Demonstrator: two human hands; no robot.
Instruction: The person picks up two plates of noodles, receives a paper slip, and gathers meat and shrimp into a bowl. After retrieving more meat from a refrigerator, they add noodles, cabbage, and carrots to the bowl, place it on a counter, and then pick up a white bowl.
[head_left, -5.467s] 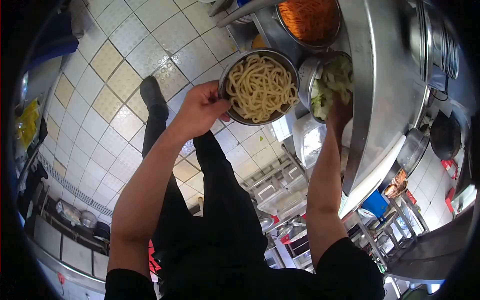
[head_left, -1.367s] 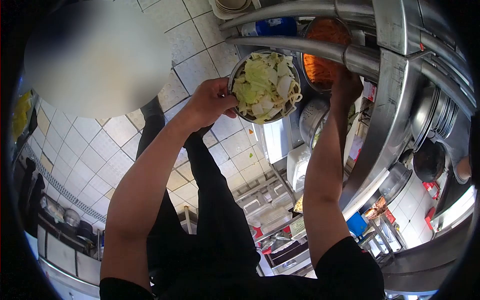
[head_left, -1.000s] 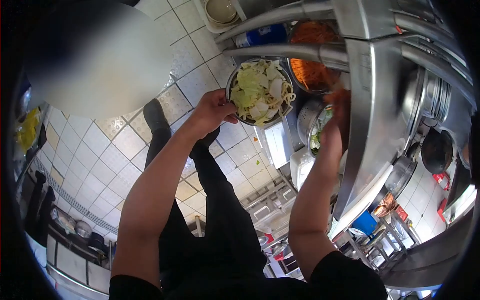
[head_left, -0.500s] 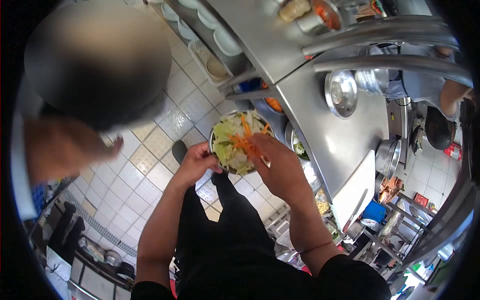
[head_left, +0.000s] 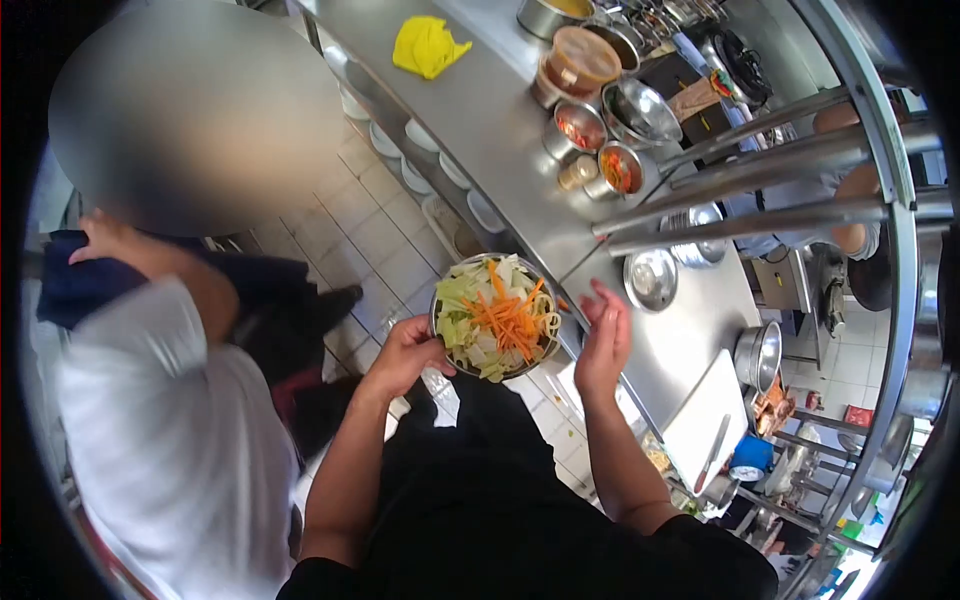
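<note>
My left hand (head_left: 406, 358) grips the near left rim of a round metal bowl (head_left: 531, 371), thumb over the edge. Chopped pale green cabbage (head_left: 462, 312) fills the bowl. Orange carrot strips (head_left: 510, 322) are heaped in the middle, and pale rings, perhaps onion, lie at the right side. My right hand (head_left: 604, 345) is raised just right of the bowl, apart from it, fingers extended and holding nothing.
A steel counter (head_left: 690, 345) runs along the right, with a white cutting board (head_left: 700, 425) and knife (head_left: 714, 450). Metal pots of cut vegetables (head_left: 620, 170) and a yellow cloth (head_left: 428, 47) are farther up. A person in a white shirt (head_left: 185, 420) stands close at left.
My right hand has left the carrot strips and moved right, its fingers opening. The bowl sits slightly lower and farther right in view. The person at left has come closer.
</note>
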